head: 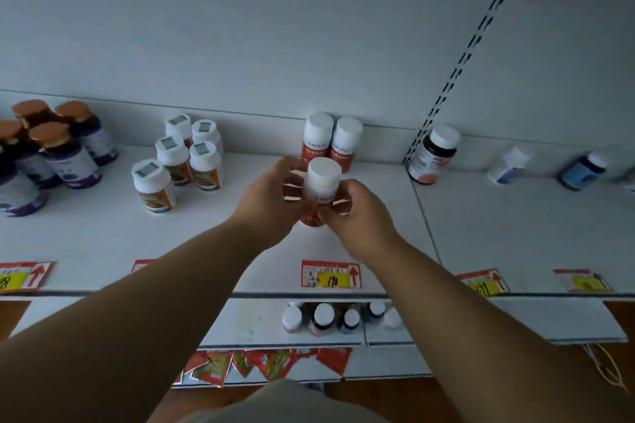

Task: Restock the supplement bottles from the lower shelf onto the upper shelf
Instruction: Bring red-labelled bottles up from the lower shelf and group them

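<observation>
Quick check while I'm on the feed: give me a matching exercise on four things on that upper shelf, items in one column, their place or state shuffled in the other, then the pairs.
Items:
1. red bottle
2. orange-capped bottles
3. two red bottles
4. dark bottle

Places or states:
A. far left of the shelf
B. held by the left hand and the right hand
C. beside the slotted upright
D. standing against the back wall, behind the hands

Pairs: 1-B, 2-A, 3-D, 4-C

Bottle (321, 189) before two others (331, 142) (upper shelf (343, 244))
</observation>
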Action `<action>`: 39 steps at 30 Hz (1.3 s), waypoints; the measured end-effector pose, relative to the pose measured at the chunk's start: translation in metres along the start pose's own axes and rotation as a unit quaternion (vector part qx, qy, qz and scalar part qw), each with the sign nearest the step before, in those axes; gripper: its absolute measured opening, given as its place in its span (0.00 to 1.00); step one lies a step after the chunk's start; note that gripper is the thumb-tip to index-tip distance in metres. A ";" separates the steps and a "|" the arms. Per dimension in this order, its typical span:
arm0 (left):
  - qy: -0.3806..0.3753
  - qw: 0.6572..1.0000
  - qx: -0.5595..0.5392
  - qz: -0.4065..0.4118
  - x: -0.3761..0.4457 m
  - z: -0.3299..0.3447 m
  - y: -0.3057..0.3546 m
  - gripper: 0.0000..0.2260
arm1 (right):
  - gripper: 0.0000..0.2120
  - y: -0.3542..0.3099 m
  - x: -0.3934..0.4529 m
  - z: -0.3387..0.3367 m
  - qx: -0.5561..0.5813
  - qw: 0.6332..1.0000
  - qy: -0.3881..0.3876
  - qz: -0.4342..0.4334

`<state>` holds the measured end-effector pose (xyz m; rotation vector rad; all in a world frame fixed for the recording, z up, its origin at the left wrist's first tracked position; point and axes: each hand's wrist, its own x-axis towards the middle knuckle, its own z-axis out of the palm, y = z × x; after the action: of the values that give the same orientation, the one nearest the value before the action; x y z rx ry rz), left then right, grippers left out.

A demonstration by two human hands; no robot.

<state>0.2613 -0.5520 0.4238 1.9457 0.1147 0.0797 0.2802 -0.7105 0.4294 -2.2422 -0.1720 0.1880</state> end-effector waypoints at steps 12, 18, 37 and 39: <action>0.066 0.993 0.076 -0.058 0.057 0.019 -0.016 0.25 | 0.15 0.016 0.077 -0.002 -0.052 0.996 0.007 -0.077; 0.113 0.985 0.121 -0.045 0.068 0.025 -0.021 0.14 | 0.14 0.021 0.090 0.009 -0.048 0.996 0.043 -0.069; 0.019 0.974 0.203 0.095 -0.078 -0.031 -0.005 0.15 | 0.18 -0.035 -0.074 0.037 -0.078 0.981 0.164 -0.073; 0.004 0.971 0.216 0.104 -0.105 -0.041 -0.009 0.16 | 0.19 -0.040 -0.098 0.047 -0.090 0.979 0.161 -0.091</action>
<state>0.1524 -0.5237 0.4302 2.3890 -0.0744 0.2155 0.1731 -0.6684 0.4390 -2.3835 -0.2234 -0.3004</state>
